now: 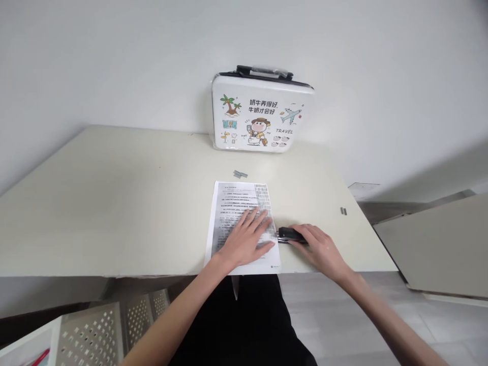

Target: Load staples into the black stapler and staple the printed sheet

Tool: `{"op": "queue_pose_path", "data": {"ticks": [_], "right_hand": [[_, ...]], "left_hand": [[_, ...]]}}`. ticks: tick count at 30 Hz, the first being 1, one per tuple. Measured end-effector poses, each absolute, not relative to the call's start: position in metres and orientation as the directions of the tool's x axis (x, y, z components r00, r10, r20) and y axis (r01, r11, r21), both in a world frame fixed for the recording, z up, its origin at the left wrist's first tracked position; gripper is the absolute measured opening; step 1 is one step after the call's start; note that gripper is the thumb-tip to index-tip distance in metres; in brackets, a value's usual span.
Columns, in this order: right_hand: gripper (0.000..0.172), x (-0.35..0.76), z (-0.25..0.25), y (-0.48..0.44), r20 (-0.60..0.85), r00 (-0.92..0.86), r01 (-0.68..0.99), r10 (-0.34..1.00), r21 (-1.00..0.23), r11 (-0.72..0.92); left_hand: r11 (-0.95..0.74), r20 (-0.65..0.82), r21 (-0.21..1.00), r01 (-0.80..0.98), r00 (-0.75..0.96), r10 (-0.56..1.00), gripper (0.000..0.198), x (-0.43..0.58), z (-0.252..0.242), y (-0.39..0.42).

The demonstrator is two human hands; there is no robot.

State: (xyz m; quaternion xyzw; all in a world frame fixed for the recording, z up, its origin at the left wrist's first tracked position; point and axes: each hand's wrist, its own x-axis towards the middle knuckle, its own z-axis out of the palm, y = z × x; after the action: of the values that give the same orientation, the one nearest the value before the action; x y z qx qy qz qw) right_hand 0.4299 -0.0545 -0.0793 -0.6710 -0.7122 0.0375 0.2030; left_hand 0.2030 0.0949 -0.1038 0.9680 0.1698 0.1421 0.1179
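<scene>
A printed sheet of paper (236,198) lies at the front edge of the table, with rows of staples along its right side. My left hand (247,236) rests flat on the sheet, fingers spread. To the right, my right hand (318,249) is wrapped round a black stapler (290,234). The stapler lies sideways, and its jaw end meets the paper's right edge. Whether the jaw is pressed down cannot be made out. Grey staple strips (240,174) lie just beyond the top of the sheet.
A white case with cartoon prints (263,119) stands against the wall at the back of the pale table (114,203). Another short staple strip (343,211) lies near the table's right edge. Perforated baskets (91,333) stand below at the left.
</scene>
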Motion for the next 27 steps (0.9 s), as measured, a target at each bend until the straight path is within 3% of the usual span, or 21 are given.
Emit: {"op": "queue_pose_path", "data": {"ticks": [7,15,21,27], "right_hand": [[0.031,0.456,-0.094,-0.089,0.266,0.257,0.863,0.929,-0.497,-0.097],[0.034,0.471,-0.101,-0.097,0.172,0.429,0.611,0.887,-0.778,-0.145],[0.036,0.477,-0.100,-0.096,0.141,0.609,0.422,0.781,-0.891,-0.168],[0.034,0.479,-0.108,-0.096,0.132,0.720,0.316,0.681,-0.936,-0.153]], "left_hand": [[-0.909,0.154,0.293,0.298,0.923,0.352,0.070,0.189,-0.090,0.091],[-0.849,0.095,0.185,0.496,0.850,0.517,0.076,0.097,-0.077,0.095],[-0.938,0.071,0.109,0.329,0.939,0.338,0.074,0.104,-0.067,0.075],[-0.950,0.108,0.154,0.271,0.951,0.288,0.069,0.175,-0.079,0.071]]}}
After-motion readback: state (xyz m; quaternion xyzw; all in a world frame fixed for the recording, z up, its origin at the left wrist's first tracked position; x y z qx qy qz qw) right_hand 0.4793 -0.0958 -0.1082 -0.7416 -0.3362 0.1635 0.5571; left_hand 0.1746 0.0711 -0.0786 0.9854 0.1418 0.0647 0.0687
